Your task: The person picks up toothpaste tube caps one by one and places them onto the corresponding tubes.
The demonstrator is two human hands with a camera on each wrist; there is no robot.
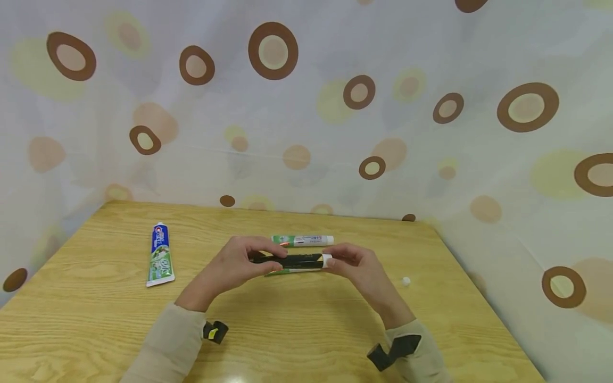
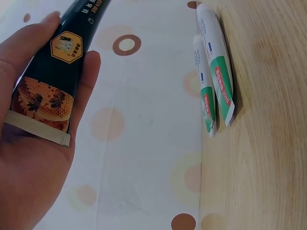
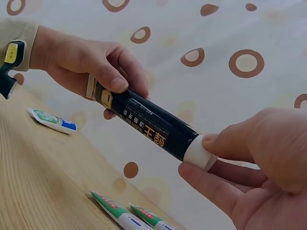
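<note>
A dark green, nearly black toothpaste tube (image 1: 303, 261) is held level above the table between both hands. My left hand (image 1: 241, 261) grips its flat crimped end, thumb on one side and fingers on the other; bees on honeycomb are printed there in the left wrist view. At the opposite end, my right hand (image 1: 356, 264) pinches the white cap (image 3: 199, 153) between thumb and fingers. The cap sits on the tube's end. Beneath and behind the held tube lie two white-and-green toothpaste tubes (image 1: 308, 241), the nearer one partly hidden by it.
A blue-and-green toothpaste tube (image 1: 160, 256) lies on the left of the wooden table (image 1: 287, 324). Right of my right hand is a small white cap (image 1: 406, 281). A dotted curtain (image 1: 297, 122) borders the table's back and sides.
</note>
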